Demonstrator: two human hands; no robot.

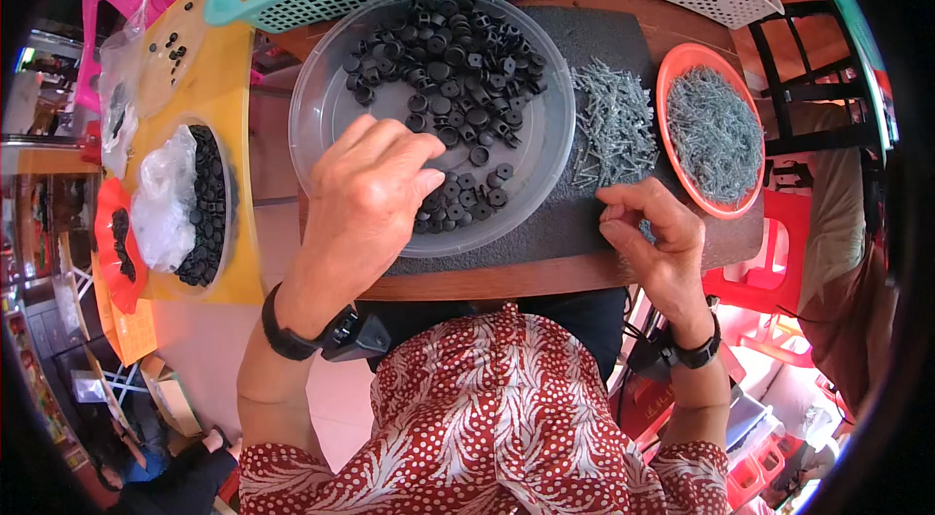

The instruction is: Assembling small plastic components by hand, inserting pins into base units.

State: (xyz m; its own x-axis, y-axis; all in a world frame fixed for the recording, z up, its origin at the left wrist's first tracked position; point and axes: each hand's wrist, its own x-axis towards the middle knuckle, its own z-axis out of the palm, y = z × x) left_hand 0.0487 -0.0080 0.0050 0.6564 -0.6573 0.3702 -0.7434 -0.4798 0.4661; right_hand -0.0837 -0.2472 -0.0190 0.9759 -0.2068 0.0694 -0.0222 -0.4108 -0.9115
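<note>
- Head view: left hand (368, 179) curled, black caps (453, 57) beneath and beyond it; hold unclear.
- Right hand (664, 237) pinched narrow, screws (614, 120) just beyond; contents unclear.
- Seemingly picking caps; next needs precise pinching.

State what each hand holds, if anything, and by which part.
It cannot be told whether the left hand, over the clear bowl, or the right hand, near the metal fasteners, holds anything. No grip shows clearly.

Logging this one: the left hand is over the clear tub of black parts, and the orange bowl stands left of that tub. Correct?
Not quite: the head view shows the orange bowl standing right of the clear tub. The left hand is indeed over that tub of black parts.
</note>
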